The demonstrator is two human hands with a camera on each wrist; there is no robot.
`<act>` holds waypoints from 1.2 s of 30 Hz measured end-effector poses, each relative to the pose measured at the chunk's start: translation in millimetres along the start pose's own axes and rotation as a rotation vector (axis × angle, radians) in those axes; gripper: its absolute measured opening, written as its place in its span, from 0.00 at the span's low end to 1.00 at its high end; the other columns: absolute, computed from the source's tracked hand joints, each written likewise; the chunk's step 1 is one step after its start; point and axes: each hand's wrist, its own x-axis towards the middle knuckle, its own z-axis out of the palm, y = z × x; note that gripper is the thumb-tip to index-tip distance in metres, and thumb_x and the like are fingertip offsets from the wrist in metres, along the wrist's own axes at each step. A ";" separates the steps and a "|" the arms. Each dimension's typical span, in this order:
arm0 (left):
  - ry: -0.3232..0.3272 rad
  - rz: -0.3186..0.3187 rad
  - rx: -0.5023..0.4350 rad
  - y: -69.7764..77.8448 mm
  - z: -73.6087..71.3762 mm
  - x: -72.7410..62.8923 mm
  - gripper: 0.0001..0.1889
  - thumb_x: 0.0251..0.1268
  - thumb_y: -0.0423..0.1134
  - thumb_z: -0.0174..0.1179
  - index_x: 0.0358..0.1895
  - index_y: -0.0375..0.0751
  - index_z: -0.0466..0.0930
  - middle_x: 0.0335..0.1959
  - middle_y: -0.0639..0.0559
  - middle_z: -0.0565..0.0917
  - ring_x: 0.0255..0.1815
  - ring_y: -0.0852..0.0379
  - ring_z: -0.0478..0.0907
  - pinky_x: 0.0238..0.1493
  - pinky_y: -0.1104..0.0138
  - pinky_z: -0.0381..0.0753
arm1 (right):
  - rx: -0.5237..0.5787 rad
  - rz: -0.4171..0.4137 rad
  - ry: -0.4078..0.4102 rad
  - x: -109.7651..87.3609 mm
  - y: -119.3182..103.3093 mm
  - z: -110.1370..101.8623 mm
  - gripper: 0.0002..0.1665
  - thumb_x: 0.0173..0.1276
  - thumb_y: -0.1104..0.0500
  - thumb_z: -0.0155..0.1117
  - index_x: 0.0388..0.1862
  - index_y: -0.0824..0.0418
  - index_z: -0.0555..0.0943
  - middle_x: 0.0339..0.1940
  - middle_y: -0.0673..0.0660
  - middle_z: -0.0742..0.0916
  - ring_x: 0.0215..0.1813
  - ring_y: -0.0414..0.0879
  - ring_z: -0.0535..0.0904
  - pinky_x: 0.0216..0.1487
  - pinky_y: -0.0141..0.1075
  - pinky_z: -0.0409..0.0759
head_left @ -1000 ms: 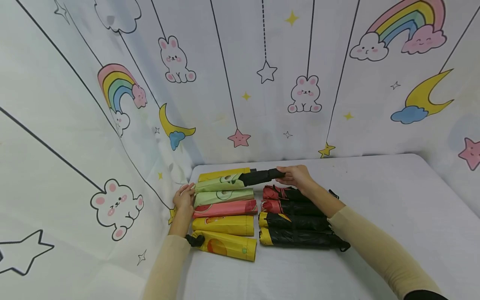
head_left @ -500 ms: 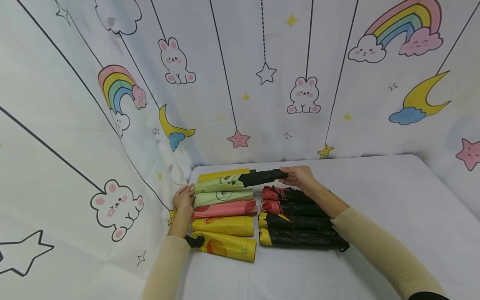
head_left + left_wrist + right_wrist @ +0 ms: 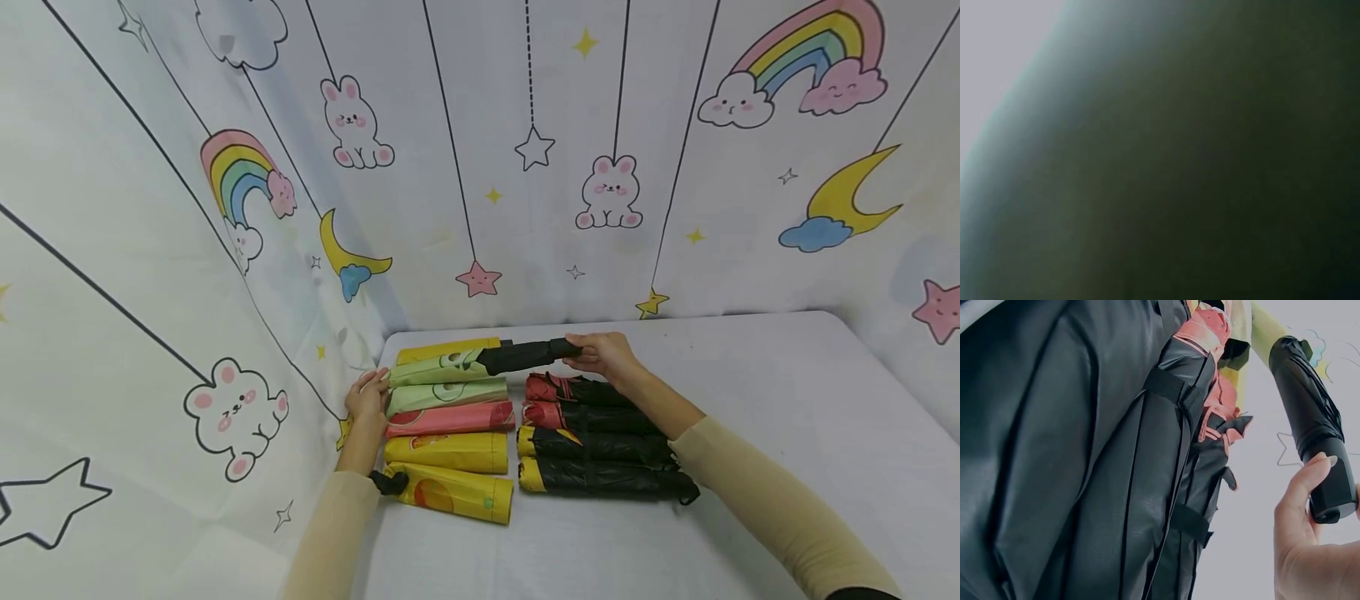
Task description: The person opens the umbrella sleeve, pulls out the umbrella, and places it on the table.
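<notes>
My right hand (image 3: pixel 611 358) grips the handle end of a black folding umbrella (image 3: pixel 517 357) at the back of the table. The umbrella's other end sits inside a light green umbrella sleeve (image 3: pixel 431 367) printed with avocados. At that sleeve's left end my left hand (image 3: pixel 366 395) pinches it with the fingertips. Close up in the right wrist view, the thumb of the right hand (image 3: pixel 1310 556) presses on the smooth black handle (image 3: pixel 1333 487), and the bunched black fabric (image 3: pixel 1307 400) leads up into the green sleeve. The left wrist view is dark and blurred.
Below lie another green sleeve (image 3: pixel 450 393), a red one (image 3: pixel 450 418) and yellow ones (image 3: pixel 446 452). A yellow sleeve (image 3: pixel 420 352) lies behind. To the right, several folded black umbrellas (image 3: pixel 600 477) lie in a row, some red-tipped (image 3: pixel 542 413). A patterned cloth (image 3: pixel 525 225) hangs behind the table.
My right hand and the umbrella handle have shifted slightly to the right. The left hand and the other sleeves have stayed in place.
</notes>
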 end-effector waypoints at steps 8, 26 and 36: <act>-0.007 -0.001 0.006 -0.4 -0.4 -0.8 0.27 0.72 0.21 0.58 0.73 0.31 0.68 0.66 0.39 0.81 0.25 0.68 0.77 0.27 0.73 0.66 | 0.026 -0.001 0.011 -0.1 1.9 -6.3 0.27 0.72 0.59 0.72 0.62 0.76 0.77 0.43 0.58 0.91 0.41 0.50 0.92 0.55 0.47 0.85; 0.006 -0.027 0.023 -0.5 -0.3 -0.1 0.27 0.74 0.22 0.57 0.74 0.33 0.68 0.67 0.41 0.81 0.63 0.51 0.81 0.54 0.71 0.80 | 0.048 -0.015 0.011 -6.7 1.1 -25.3 0.27 0.74 0.59 0.70 0.62 0.75 0.75 0.42 0.56 0.91 0.41 0.49 0.91 0.54 0.45 0.86; 0.011 -0.019 0.017 -0.7 -1.1 0.7 0.27 0.73 0.21 0.58 0.73 0.32 0.69 0.67 0.40 0.81 0.38 0.64 0.85 0.35 0.74 0.76 | 0.084 -0.005 0.023 -11.3 -1.7 -37.3 0.17 0.74 0.59 0.70 0.54 0.69 0.81 0.39 0.57 0.92 0.39 0.48 0.91 0.54 0.47 0.85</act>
